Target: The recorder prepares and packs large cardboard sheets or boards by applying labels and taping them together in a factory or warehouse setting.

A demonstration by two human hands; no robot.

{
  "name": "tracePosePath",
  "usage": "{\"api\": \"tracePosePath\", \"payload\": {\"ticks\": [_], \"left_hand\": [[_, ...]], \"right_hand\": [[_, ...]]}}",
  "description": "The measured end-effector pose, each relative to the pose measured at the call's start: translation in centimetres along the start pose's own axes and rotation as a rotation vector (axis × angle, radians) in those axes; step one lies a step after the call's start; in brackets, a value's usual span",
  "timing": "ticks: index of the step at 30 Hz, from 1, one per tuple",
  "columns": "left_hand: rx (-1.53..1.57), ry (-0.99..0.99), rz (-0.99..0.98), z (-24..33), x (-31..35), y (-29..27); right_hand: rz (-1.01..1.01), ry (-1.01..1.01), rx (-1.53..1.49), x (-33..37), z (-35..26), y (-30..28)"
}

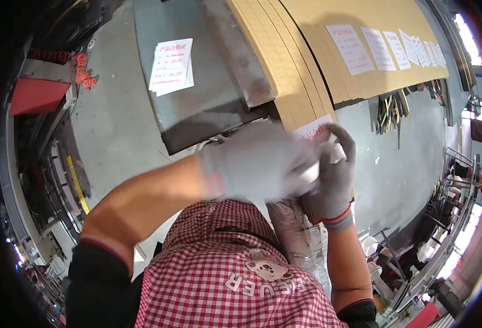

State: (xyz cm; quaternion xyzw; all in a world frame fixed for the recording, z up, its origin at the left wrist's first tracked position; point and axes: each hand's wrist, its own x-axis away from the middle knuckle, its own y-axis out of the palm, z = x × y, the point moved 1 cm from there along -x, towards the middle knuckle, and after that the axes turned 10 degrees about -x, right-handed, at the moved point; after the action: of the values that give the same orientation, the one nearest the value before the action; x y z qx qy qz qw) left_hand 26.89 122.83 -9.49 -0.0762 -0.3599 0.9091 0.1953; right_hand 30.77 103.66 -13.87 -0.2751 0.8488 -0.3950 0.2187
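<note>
My left hand, in a grey work glove, reaches across in front of me and is smeared by motion, its fingers not clear. Beside it my right hand, gloved in grey with a red-edged cuff, is curled closed around a white paper label. More white shows between the two hands, too blurred to make out. Just beyond the fingers a white label with red print lies against the near end of the stacked brown boards; the right hand partly covers it.
A pile of printed labels lies on a grey sheet at the left. Several labels lie in a row on a brown panel. Dark strips hang in a bundle below it. A plastic-wrapped roll stands against my apron.
</note>
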Motion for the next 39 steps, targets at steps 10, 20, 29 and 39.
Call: {"api": "tracePosePath", "payload": {"ticks": [10,20,29,39], "left_hand": [[-0.260,0.253,0.146,-2.0,-6.3,3.5],[-0.220,0.231,0.132,-2.6,-6.3,3.4],[-0.514,0.385,0.100,-2.0,-6.5,4.2],[0.342,-0.101,0.374,3.5,-1.9,5.7]], "right_hand": [[-0.259,0.156,-0.704,-3.2,1.1,-11.2],[-0.598,-0.098,-0.080,-6.7,0.0,-12.5],[-0.668,0.166,0.376,-5.4,12.3,-1.1],[-0.370,0.009,-0.130,-2.2,-3.4,-10.2]]}}
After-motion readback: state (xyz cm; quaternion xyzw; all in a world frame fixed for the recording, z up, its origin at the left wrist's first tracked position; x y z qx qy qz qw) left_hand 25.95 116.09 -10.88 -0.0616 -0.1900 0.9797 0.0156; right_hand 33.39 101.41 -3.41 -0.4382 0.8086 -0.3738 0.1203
